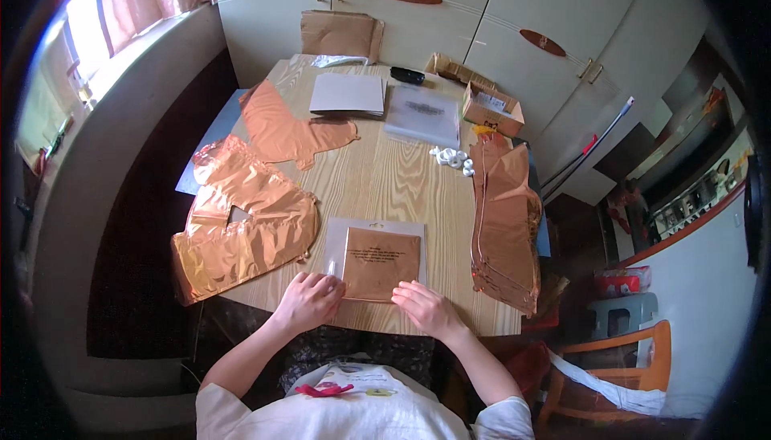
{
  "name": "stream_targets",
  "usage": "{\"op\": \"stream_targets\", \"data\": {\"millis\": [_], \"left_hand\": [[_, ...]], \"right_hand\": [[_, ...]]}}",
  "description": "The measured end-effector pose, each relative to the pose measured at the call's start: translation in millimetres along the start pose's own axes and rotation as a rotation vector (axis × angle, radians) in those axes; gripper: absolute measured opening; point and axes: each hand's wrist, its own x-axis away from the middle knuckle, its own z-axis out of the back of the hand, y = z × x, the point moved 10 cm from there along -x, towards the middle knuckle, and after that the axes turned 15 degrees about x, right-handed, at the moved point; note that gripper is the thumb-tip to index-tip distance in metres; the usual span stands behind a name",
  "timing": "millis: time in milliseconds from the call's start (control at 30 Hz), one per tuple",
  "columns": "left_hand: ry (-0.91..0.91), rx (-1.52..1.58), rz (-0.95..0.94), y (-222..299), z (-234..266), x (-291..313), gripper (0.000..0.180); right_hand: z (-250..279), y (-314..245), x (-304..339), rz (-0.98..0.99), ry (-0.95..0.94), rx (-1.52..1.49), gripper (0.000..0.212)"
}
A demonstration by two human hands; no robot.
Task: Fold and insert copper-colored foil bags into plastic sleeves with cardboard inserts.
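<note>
Flat on the wooden table in front of me lies a clear plastic bag (337,239) with a hang hole at its top edge. A folded copper-coloured foil balloon (382,275) shows through it, with dark print across its face. My left hand (309,302) is closed at the bag's lower left corner, fingers curled over the edge. At the lower right corner my right hand (427,308) grips the edge, its fingers pressed together and the thumb hidden. To the left are an unfolded shiny foil balloon (269,235) and a duller flat one (277,123) beyond it.
At the table's right edge lies a stack of copper foil balloons (502,223). Farther back are white ribbon rolls (454,157), clear bags (422,123), white sheets (347,93), a black object (407,75) and an open cardboard box (494,109). A wooden chair (642,360) stands at the right.
</note>
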Motion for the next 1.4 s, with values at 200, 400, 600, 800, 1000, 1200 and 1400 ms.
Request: {"op": "stream_targets", "data": {"millis": [200, 400, 600, 800, 1000, 1200, 1400], "left_hand": [[-0.039, 0.159, 0.046, -12, 6, 6, 0.033], [-0.072, 0.226, 0.025, -26, 1, 11, 0.027], [-0.024, 0.213, 0.011, -22, 1, 8, 0.026], [0.025, 0.263, 0.045, -19, -3, 11, 0.017], [-0.017, 0.288, 0.010, -9, -8, 8, 0.016], [-0.020, 0.281, 0.007, -6, -9, 13, 0.020], [-0.038, 0.260, -0.005, -7, -11, 14, 0.024]], "right_hand": [[-1, 7, 9, -0.020, 0.016, -0.096, 0.025], [-3, 11, 12, 0.020, -0.020, -0.123, 0.028], [-1, 14, 12, 0.018, -0.013, -0.123, 0.028], [19, -1, -6, 0.011, 0.002, 0.083, 0.024], [-4, -79, -47, -0.101, 0.024, -0.021, 0.011], [-26, -89, -43, -0.159, 0.002, -0.058, 0.011], [-42, -85, -52, -0.143, -0.161, 0.019, 0.004]]}}
